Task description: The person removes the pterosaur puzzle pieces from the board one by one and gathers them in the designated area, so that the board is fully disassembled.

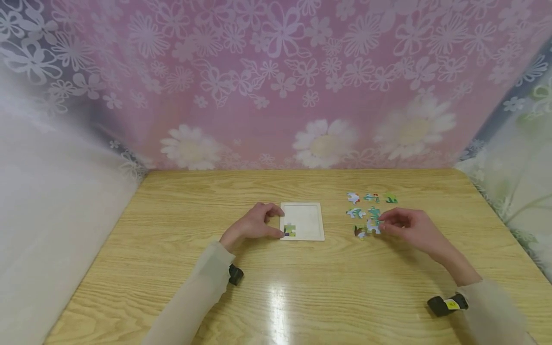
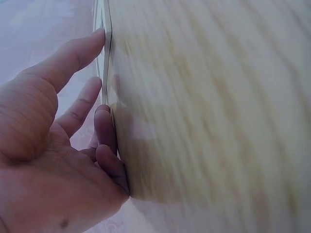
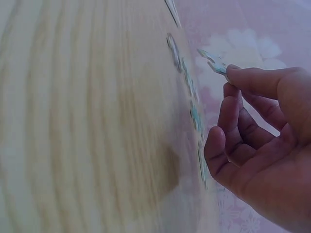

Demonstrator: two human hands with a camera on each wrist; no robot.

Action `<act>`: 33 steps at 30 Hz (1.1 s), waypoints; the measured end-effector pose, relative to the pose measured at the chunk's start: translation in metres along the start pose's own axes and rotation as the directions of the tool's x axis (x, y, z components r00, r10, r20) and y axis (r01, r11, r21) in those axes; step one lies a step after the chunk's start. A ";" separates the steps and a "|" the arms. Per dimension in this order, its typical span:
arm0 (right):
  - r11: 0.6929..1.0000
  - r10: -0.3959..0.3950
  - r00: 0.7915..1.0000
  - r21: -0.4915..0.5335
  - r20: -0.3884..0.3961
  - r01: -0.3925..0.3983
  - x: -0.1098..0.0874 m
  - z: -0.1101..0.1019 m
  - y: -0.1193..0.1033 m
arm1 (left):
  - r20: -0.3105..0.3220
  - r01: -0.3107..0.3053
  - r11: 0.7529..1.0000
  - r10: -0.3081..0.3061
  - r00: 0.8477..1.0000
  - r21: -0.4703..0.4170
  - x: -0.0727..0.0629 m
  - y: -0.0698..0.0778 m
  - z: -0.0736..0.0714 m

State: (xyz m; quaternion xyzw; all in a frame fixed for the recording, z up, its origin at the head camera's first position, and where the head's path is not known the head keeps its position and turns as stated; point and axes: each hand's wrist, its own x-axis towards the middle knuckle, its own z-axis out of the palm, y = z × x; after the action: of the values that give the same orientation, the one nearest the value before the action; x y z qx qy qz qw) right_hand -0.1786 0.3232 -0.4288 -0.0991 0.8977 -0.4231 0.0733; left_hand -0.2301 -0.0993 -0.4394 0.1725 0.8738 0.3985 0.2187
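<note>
A shallow white puzzle tray (image 1: 308, 215) lies on the table, with a green puzzle piece (image 1: 290, 231) set in its near left corner. The left hand (image 1: 254, 223) rests at the tray's left side, thumb by the near corner and fingers farther up the edge. In the left wrist view, the thumb (image 2: 73, 58) touches the tray's rim. Between thumb and forefinger, the right hand (image 1: 416, 232) pinches a pale puzzle piece (image 3: 216, 65), raised above the table in the right wrist view. Seen from the head, this piece overlaps the loose pieces.
Several loose puzzle pieces lie right of the tray, among them a green one (image 1: 391, 198), a white one (image 1: 353, 197) and a brown one (image 1: 359, 232). The wooden table (image 1: 258, 287) ends at a pink flowered curtain (image 1: 258, 129) behind.
</note>
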 end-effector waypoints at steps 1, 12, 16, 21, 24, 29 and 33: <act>1.000 0.003 1.000 -0.011 0.007 -0.003 -0.001 -0.001 0.002 | 0.001 0.001 1.000 -0.001 1.000 0.001 0.000 0.000 0.000; 0.995 0.032 0.999 -0.095 0.015 -0.030 -0.005 -0.007 0.010 | 0.008 -0.003 1.000 0.003 1.000 -0.011 0.001 0.000 -0.001; 0.990 0.027 1.000 -0.137 0.013 -0.025 -0.004 -0.006 0.012 | 0.003 -0.006 1.000 0.006 1.000 -0.010 0.001 -0.002 -0.001; 0.981 0.009 1.000 -0.195 0.009 -0.008 -0.002 -0.006 0.013 | -0.004 -0.008 1.000 0.008 1.000 -0.009 0.000 -0.001 0.000; 0.978 0.007 1.000 -0.209 0.010 -0.005 -0.003 -0.005 0.013 | -0.006 -0.011 1.000 0.010 1.000 -0.018 -0.001 0.000 0.000; 0.972 0.010 1.000 -0.236 0.006 -0.008 -0.002 -0.004 0.013 | -0.008 -0.012 0.999 0.011 1.000 -0.034 -0.003 0.000 0.002; 0.969 0.007 1.000 -0.248 0.003 -0.006 -0.002 -0.003 0.013 | -0.009 -0.017 0.999 0.016 1.000 -0.034 -0.002 -0.003 0.002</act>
State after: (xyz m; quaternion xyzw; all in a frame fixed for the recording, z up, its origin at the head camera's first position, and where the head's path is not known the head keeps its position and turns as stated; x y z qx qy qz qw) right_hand -0.1792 0.3344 -0.4370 -0.1056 0.9437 -0.3070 0.0636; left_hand -0.2275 -0.1006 -0.4421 0.1742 0.8665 0.4159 0.2144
